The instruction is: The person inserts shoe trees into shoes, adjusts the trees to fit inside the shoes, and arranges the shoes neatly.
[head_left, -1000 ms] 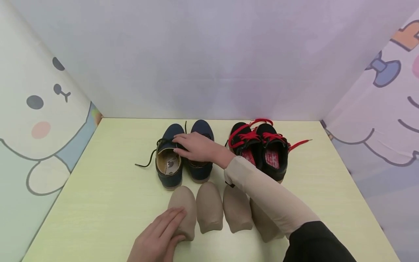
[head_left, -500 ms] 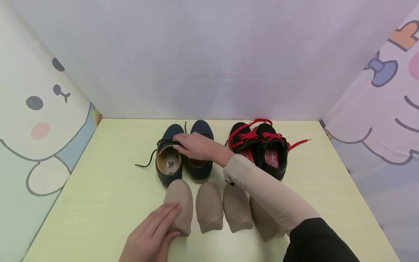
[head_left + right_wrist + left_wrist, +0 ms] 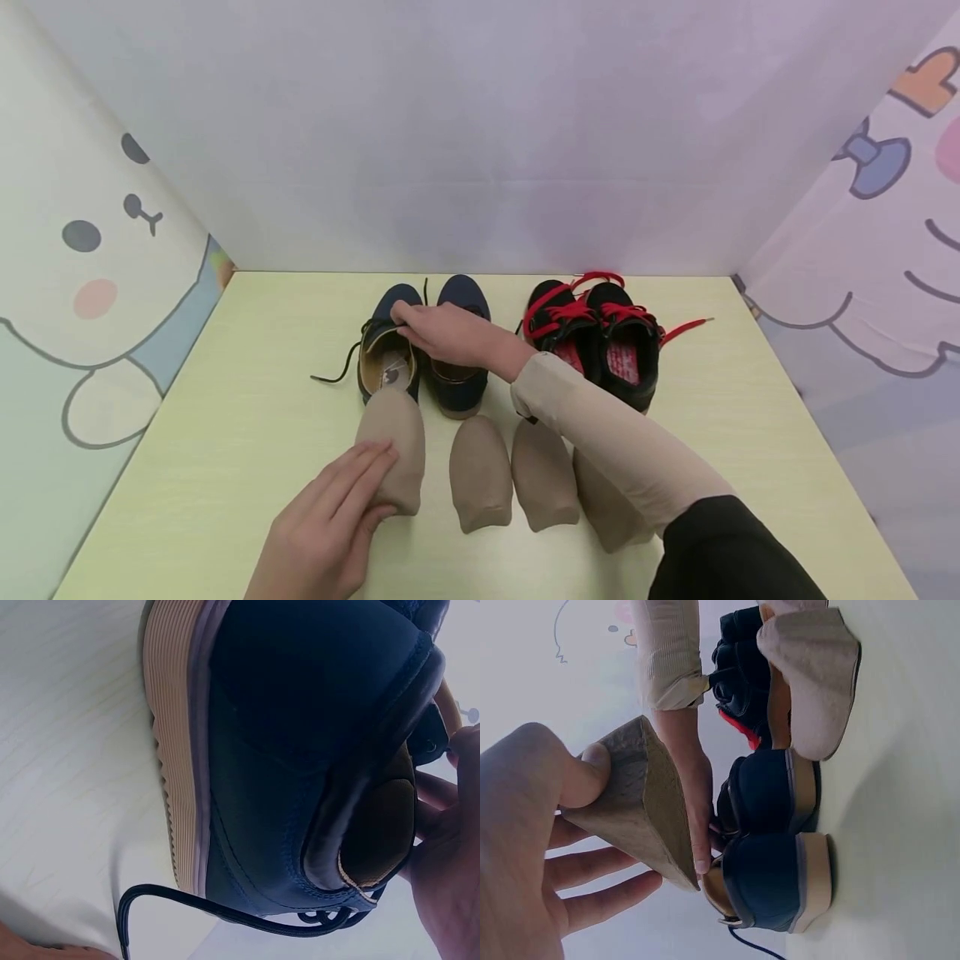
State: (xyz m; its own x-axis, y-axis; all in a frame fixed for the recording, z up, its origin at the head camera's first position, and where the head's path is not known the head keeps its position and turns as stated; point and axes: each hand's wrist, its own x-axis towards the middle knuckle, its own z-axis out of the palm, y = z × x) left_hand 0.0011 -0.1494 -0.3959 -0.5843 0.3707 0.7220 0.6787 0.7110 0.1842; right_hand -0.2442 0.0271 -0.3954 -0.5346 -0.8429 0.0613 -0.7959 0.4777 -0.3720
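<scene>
A tan shoe insert (image 3: pixel 392 450) is gripped by the left hand (image 3: pixel 322 533) — thumb on one face, fingers on the other, as seen in the left wrist view (image 3: pixel 641 806). The insert is held off the table (image 3: pixel 225 467), its rounded tip at the heel of the left navy shoe (image 3: pixel 386 358), which lies at 12 o'clock from the hand.

The tongue of that navy shoe is pinched by the right hand (image 3: pixel 446 333); in the right wrist view, fingertips (image 3: pixel 442 825) are seen at the shoe opening (image 3: pixel 300 772). The right navy shoe (image 3: pixel 459 350) stands touching its mate, partly covered by the hand.

Three more inserts lie in a row at 3 o'clock from the held one — the nearest (image 3: pixel 480 475) just beside it. A black pair with red laces (image 3: pixel 607 342) stands at 3 o'clock from the navy pair.
</scene>
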